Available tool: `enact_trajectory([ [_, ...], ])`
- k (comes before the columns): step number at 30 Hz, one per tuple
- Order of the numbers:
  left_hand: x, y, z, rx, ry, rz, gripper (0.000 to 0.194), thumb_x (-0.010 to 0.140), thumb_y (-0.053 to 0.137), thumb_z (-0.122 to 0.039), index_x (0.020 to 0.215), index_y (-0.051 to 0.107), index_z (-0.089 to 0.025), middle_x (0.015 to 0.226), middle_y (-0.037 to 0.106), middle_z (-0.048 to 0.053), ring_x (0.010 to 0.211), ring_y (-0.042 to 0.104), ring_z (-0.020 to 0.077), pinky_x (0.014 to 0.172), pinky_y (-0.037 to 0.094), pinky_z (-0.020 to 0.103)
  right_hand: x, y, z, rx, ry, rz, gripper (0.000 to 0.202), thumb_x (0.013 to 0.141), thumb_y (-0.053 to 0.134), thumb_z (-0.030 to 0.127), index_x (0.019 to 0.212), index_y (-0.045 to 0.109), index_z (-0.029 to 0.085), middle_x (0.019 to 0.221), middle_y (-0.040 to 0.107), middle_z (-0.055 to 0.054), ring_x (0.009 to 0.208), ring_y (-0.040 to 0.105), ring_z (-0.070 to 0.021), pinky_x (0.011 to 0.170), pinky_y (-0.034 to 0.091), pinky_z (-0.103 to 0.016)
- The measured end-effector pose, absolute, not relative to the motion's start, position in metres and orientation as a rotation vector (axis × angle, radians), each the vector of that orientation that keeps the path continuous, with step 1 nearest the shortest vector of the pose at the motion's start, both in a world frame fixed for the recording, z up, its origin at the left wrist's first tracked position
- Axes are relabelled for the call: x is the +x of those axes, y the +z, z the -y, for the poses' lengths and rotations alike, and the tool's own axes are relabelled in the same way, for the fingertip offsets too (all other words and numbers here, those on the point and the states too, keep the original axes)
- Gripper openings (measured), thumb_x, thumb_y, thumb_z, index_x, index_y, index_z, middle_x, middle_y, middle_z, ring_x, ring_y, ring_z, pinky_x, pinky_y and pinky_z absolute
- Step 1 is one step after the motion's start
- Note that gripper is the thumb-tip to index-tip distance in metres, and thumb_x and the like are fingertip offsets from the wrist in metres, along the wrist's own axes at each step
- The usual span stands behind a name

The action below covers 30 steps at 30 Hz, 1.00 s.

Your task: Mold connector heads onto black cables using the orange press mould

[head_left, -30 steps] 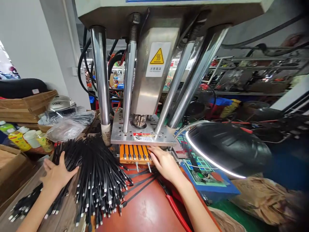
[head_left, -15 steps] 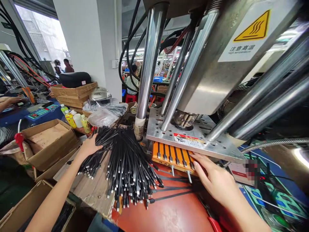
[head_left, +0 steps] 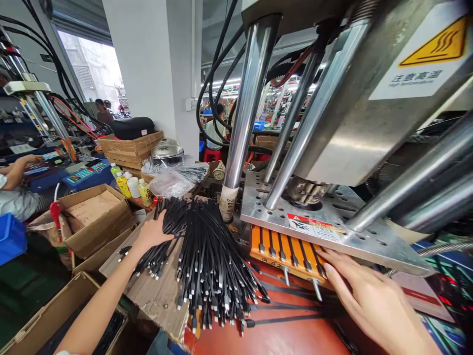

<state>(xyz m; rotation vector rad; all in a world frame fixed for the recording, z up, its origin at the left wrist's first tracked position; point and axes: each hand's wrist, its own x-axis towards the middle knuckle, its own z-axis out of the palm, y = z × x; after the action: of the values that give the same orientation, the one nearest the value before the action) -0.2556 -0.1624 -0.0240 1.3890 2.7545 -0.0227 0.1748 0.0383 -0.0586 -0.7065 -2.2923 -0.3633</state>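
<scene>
My left hand [head_left: 153,231] rests on the left part of a large pile of black cables [head_left: 210,256], thumb spread from the fingers; the fingertips are partly hidden among the cables. My right hand [head_left: 364,286] lies with stretched fingers at the right end of an orange mould block [head_left: 290,251], fingertips touching its edge. Several black cable ends lie side by side in the block's slots. The block sits under the press's metal plate [head_left: 254,197]. A few cables run across the red surface [head_left: 273,337] beneath.
Steel columns [head_left: 247,103] of the press rise ahead. Open cardboard boxes [head_left: 99,217] stand at the left, with bottles [head_left: 123,185] and a silver helmet [head_left: 168,150] behind. Another person's arm [head_left: 18,172] shows at the far left. A blue bin [head_left: 11,239] stands below it.
The view has turned left, so the press and cables appear further right. Both hands keep about the same places, at the cable pile and the block. The blue bin has come into view.
</scene>
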Motion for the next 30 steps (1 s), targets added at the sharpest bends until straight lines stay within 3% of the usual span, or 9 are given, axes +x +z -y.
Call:
enact_trajectory([
  [4,-0.264,-0.024,0.163,1.432,-0.026,-2.715,0.085,0.079,0.058,-0.046,0.148,0.018,-0.017,0.115,0.065,0.018,0.106,0.062,0.0362,0.087,0.046,0.04,0.141,-0.033,0.0,-0.683,-0.178,2.154,0.032,0.097,0.034,0.033,0.095,0.063,0.019,0.091,0.07,-0.011,0.084,0.066,-0.0283,0.077,0.049,-0.043],
  [7,-0.273,-0.022,0.162,1.492,-0.036,-2.649,0.081,0.081,0.057,-0.042,0.148,0.018,-0.018,0.119,0.063,0.017,0.108,0.061,0.0348,0.089,0.045,0.039,0.091,-0.021,0.043,-0.425,0.127,2.463,0.03,0.097,0.036,0.026,0.091,0.065,0.022,0.091,0.07,-0.008,0.08,0.065,-0.0226,0.072,0.051,-0.034],
  [11,-0.28,-0.021,0.162,1.535,-0.051,-2.597,0.08,0.083,0.055,-0.041,0.149,0.017,-0.016,0.123,0.061,0.019,0.111,0.06,0.035,0.089,0.045,0.038,0.01,-0.016,0.084,-0.045,0.345,2.798,0.032,0.097,0.039,0.023,0.121,0.059,0.018,0.126,0.059,-0.009,0.115,0.055,-0.024,0.095,0.044,-0.038],
  [14,-0.281,-0.023,0.163,1.543,-0.059,-2.599,0.08,0.084,0.054,-0.042,0.149,0.015,-0.015,0.122,0.061,0.019,0.111,0.059,0.0356,0.089,0.044,0.039,-0.039,-0.02,0.089,0.164,0.34,2.877,0.032,0.098,0.045,0.033,0.125,0.056,0.02,0.138,0.049,-0.009,0.13,0.04,-0.0239,0.103,0.034,-0.041],
  [16,-0.281,-0.025,0.163,1.534,-0.063,-2.612,0.081,0.084,0.054,-0.043,0.149,0.015,-0.016,0.12,0.063,0.019,0.109,0.06,0.0362,0.088,0.045,0.04,-0.058,-0.027,0.084,0.172,0.266,2.933,0.03,0.097,0.048,0.037,0.116,0.06,0.018,0.13,0.054,-0.012,0.126,0.043,-0.0253,0.104,0.03,-0.044],
  [20,-0.277,-0.029,0.165,1.506,-0.065,-2.654,0.08,0.085,0.052,-0.044,0.15,0.013,-0.016,0.112,0.066,0.02,0.104,0.063,0.0366,0.084,0.046,0.04,-0.065,-0.043,0.069,-0.001,0.115,2.99,0.029,0.098,0.044,0.038,0.092,0.062,0.016,0.1,0.061,-0.01,0.101,0.054,-0.0244,0.094,0.036,-0.042],
  [24,-0.26,-0.033,0.164,1.438,-0.056,-2.728,0.082,0.085,0.051,-0.04,0.15,0.009,-0.015,0.104,0.067,0.021,0.098,0.064,0.0372,0.081,0.047,0.042,-0.051,-0.046,0.062,-0.141,0.162,2.989,0.033,0.1,0.038,0.034,0.088,0.062,0.016,0.097,0.061,-0.009,0.099,0.054,-0.0227,0.093,0.037,-0.039],
  [27,-0.242,-0.036,0.162,1.366,-0.026,-2.808,0.085,0.085,0.048,-0.051,0.15,0.007,-0.016,0.11,0.063,0.025,0.097,0.064,0.0408,0.078,0.048,0.046,-0.035,-0.039,0.065,-0.115,0.332,2.972,0.028,0.101,0.038,0.031,0.105,0.063,0.018,0.112,0.061,-0.008,0.117,0.048,-0.023,0.106,0.028,-0.043],
  [30,-0.232,-0.038,0.161,1.305,0.072,-2.83,0.088,0.083,0.041,-0.066,0.151,0.006,-0.022,0.129,0.051,0.029,0.105,0.06,0.044,0.081,0.048,0.052,-0.005,-0.025,0.07,-0.083,0.471,2.882,0.029,0.099,0.042,0.029,0.125,0.054,0.023,0.132,0.053,-0.005,0.132,0.036,-0.0221,0.112,0.019,-0.046],
])
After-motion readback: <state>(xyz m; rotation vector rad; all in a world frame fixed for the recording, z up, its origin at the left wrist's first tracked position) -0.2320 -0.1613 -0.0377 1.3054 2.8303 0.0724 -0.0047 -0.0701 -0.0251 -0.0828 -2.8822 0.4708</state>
